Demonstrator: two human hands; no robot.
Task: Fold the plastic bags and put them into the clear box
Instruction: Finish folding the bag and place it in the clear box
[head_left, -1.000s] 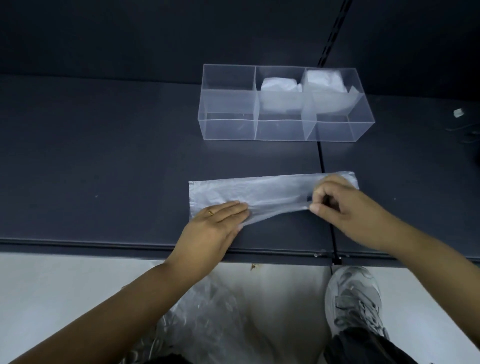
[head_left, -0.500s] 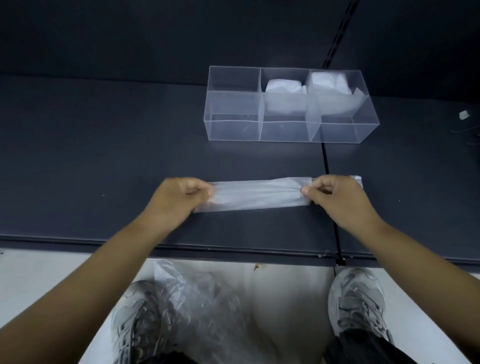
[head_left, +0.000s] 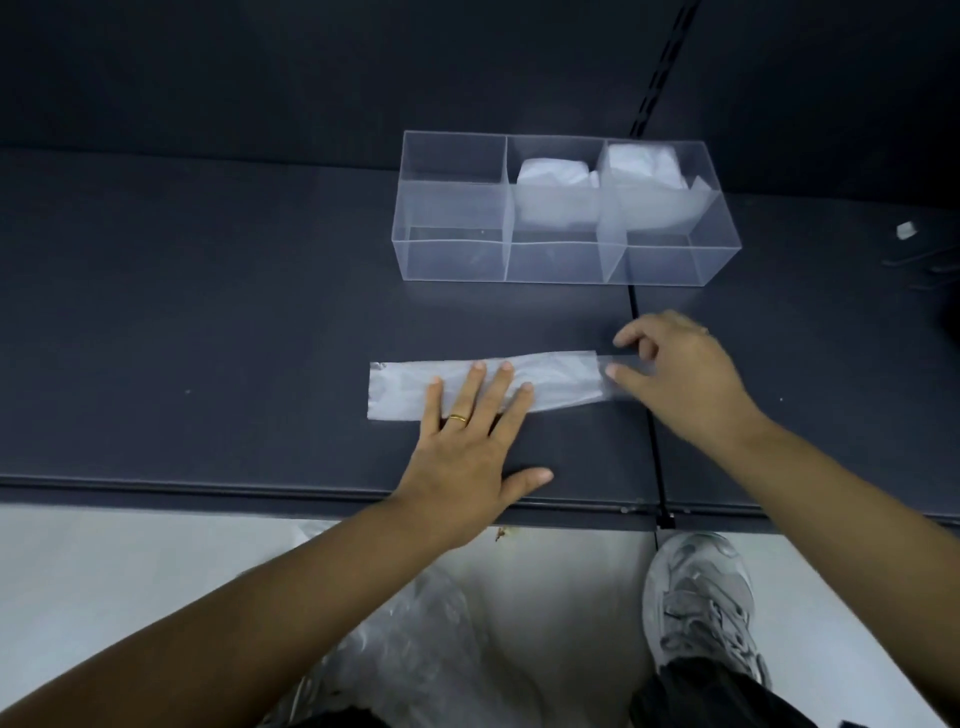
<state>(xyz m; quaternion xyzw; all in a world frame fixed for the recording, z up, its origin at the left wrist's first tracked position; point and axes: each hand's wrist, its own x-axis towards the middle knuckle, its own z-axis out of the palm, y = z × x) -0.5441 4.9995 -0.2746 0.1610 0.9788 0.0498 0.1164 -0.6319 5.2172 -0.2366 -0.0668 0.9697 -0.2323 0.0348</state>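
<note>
Dark grey matte tabletop (head_left: 208, 312): spans the view; near edge runs above a pale floor.
Long narrow strip of folded translucent plastic bag (head_left: 561, 382): flat on the tabletop, lengthwise left to right, near the front edge, well in front of the box and outside it.
Left hand (head_left: 467, 457): open and flat, fingers straight and spread, fingertips pressing the left-middle part of the strip; thumb out to the side on bare tabletop; thin gold ring (head_left: 458, 417) on one finger.
Heap of crumpled clear plastic bags (head_left: 415, 649): on the floor below the table edge, beside the left forearm.
Clear rectangular three-compartment plastic box (head_left: 452, 260): upright at the back of the tabletop; folded white bag bundle (head_left: 553, 174) in the middle compartment, another bundle (head_left: 641, 163) in the right one.
Right hand (head_left: 680, 374): at the strip's right end, fingers bent, thumb and forefinger at the plastic; blurred, so pinching or merely touching cannot be told.
Grey laced sneaker (head_left: 701, 597): on the floor under the right forearm.
Small white scrap (head_left: 906, 230): on the tabletop, far right.
</note>
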